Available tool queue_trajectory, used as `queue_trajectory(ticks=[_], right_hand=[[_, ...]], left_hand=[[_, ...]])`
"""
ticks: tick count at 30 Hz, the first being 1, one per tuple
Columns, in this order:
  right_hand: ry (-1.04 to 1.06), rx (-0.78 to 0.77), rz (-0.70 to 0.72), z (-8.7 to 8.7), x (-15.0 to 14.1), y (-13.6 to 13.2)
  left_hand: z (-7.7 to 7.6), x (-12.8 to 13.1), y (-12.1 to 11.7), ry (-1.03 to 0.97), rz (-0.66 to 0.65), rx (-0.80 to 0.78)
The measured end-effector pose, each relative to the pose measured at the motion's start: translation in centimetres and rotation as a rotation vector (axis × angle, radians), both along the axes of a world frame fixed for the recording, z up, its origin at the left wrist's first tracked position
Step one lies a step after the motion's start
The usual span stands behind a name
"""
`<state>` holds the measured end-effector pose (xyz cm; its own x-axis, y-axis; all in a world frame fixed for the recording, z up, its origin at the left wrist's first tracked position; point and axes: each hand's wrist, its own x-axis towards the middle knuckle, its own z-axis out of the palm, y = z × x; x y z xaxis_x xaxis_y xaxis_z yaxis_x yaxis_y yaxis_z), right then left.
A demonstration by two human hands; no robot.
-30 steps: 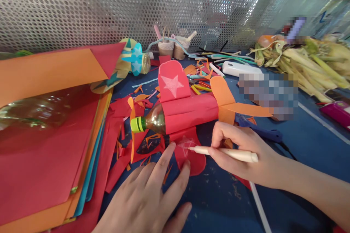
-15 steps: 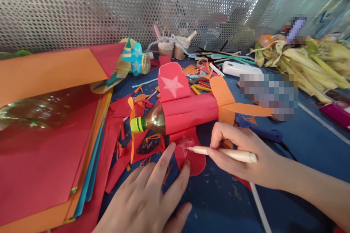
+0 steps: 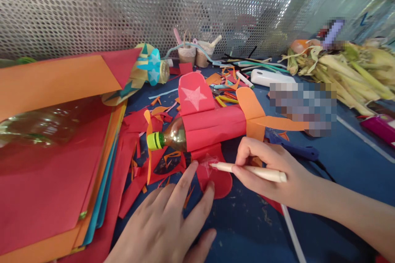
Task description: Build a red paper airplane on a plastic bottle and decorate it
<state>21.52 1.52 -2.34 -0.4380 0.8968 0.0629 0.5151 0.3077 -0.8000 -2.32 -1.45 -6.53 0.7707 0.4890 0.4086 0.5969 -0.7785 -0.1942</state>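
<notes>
A bottle airplane (image 3: 216, 125) wrapped in red paper lies on the blue table, its green cap (image 3: 155, 141) and orange propeller to the left, its orange tail to the right. My right hand (image 3: 268, 168) grips a cream-coloured marker pen (image 3: 259, 172), its tip touching the near red wing (image 3: 220, 187). A faint, partly filled star outline shows there. The far wing (image 3: 195, 92) carries a whitish filled star. My left hand (image 3: 175, 209) is spread, with its fingertips resting on the near wing's left edge.
Stacked coloured paper (image 3: 58, 189) and a clear bottle (image 3: 40, 125) lie at left. Red and orange scraps (image 3: 138, 172) surround the airplane. Behind are two small pots (image 3: 187, 54), a white glue gun-like device (image 3: 273, 77), and corn husks (image 3: 345, 70). Blue-handled scissors-like tool (image 3: 296, 150) lies right.
My right hand and the marker pen have shifted very slightly left on the near wing. My left hand and the airplane stay in place.
</notes>
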Motion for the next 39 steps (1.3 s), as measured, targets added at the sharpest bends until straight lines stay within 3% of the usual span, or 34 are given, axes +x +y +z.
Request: queue_trajectory(ticks=[39], right_hand=[[-0.007,-0.010,-0.019,-0.04,-0.02,-0.08]], left_hand=[[0.22,-0.21,-0.12,0.007,0.013,-0.010]])
